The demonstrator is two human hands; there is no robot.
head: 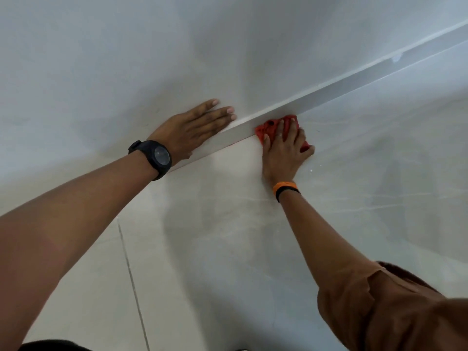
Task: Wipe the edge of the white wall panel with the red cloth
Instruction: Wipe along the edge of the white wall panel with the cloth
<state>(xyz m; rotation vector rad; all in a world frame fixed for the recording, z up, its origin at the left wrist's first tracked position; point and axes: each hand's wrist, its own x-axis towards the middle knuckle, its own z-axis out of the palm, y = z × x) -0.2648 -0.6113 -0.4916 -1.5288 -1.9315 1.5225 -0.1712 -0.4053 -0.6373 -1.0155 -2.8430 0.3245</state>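
The white wall panel (126,72) fills the upper left, and its narrow edge (329,89) runs as a pale strip from the lower left up to the top right. My left hand (192,127), with a black watch on the wrist, lies flat on the panel face just beside the edge, fingers together. My right hand (285,150) presses the crumpled red cloth (268,127) down where the edge meets the floor. The cloth is mostly hidden under my fingers.
Pale marbled floor tiles (228,236) spread below the edge, with a grout line (131,279) at the lower left. A small chip or mark (396,58) shows on the edge farther up to the right. My brown sleeve (395,310) fills the lower right corner.
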